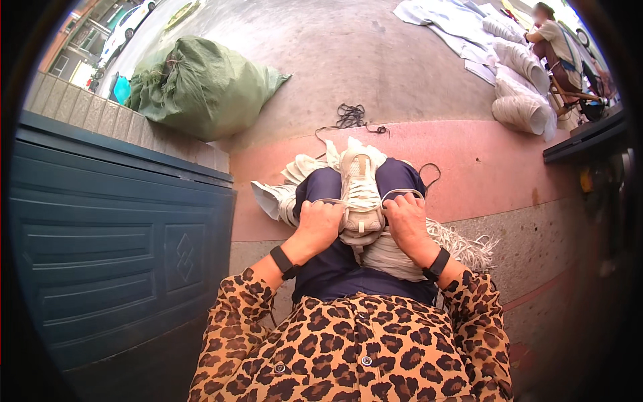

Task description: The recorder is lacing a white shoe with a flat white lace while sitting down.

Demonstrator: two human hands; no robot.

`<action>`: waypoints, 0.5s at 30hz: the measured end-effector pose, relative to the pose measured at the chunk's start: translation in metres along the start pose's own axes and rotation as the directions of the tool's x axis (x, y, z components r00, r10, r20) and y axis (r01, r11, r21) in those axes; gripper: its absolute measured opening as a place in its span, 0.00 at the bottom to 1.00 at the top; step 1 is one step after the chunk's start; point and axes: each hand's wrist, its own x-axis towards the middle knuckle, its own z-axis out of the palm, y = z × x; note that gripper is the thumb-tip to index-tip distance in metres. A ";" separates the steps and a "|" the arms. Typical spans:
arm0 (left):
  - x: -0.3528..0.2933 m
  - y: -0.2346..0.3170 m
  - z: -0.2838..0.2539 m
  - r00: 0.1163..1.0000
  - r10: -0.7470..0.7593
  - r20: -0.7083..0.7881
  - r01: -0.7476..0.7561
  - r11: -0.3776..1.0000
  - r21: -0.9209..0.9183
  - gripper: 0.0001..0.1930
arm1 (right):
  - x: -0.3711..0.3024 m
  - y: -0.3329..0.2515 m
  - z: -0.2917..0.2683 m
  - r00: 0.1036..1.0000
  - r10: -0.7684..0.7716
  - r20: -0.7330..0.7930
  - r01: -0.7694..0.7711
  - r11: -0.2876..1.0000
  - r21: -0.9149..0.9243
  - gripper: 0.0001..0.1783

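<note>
A cream shoe upper (360, 175) rests between my knees, its toe pointing away and its tongue toward me. White lacing criss-crosses its front. On its left side my left hand (320, 224) is closed on a white shoelace (329, 200) that loops out from the upper. Closed in the same way, my right hand (406, 218) grips a lace on the right side, which arcs over the fingers. A bundle of white shoelaces (462, 246) lies beside my right thigh. More pale uppers (271, 198) are stacked beyond my left knee.
A tangle of black cord (350, 116) lies on the floor ahead. A big green sack (201, 87) stands at the far left, behind a blue door (114, 241). Rolled stacks of white pieces (519, 110) lie at the far right, near a seated person (559, 53).
</note>
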 end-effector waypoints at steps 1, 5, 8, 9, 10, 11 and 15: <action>0.004 0.002 0.001 1.000 -0.001 -0.005 0.001 1.000 -0.005 0.04 | -0.001 0.000 0.001 0.999 0.046 0.005 -0.046 0.999 -0.005 0.03; 0.009 -0.001 0.010 0.999 0.033 0.025 -0.034 0.998 0.049 0.06 | -0.002 -0.003 0.001 0.997 0.076 0.005 -0.076 0.997 -0.002 0.07; 0.007 0.004 -0.001 0.992 -0.119 -0.051 0.117 0.992 -0.038 0.09 | -0.004 -0.008 -0.009 0.992 0.120 0.036 -0.121 0.993 0.000 0.08; 0.004 0.009 -0.009 0.974 -0.180 -0.140 0.174 0.983 -0.052 0.11 | -0.004 -0.012 -0.013 0.987 0.150 0.064 -0.150 0.989 0.003 0.08; 0.001 0.015 -0.011 0.977 -0.181 -0.113 0.181 0.983 -0.008 0.14 | -0.003 -0.015 -0.017 0.987 0.154 0.055 -0.155 0.988 0.018 0.09; -0.002 0.019 -0.008 0.977 -0.180 -0.113 0.180 0.984 -0.010 0.14 | -0.002 -0.014 -0.017 0.986 0.155 0.056 -0.156 0.988 0.016 0.09; -0.009 0.012 0.005 0.980 -0.087 -0.180 0.097 0.994 0.051 0.10 | 0.000 0.001 -0.012 0.993 0.068 0.097 -0.074 0.995 0.059 0.07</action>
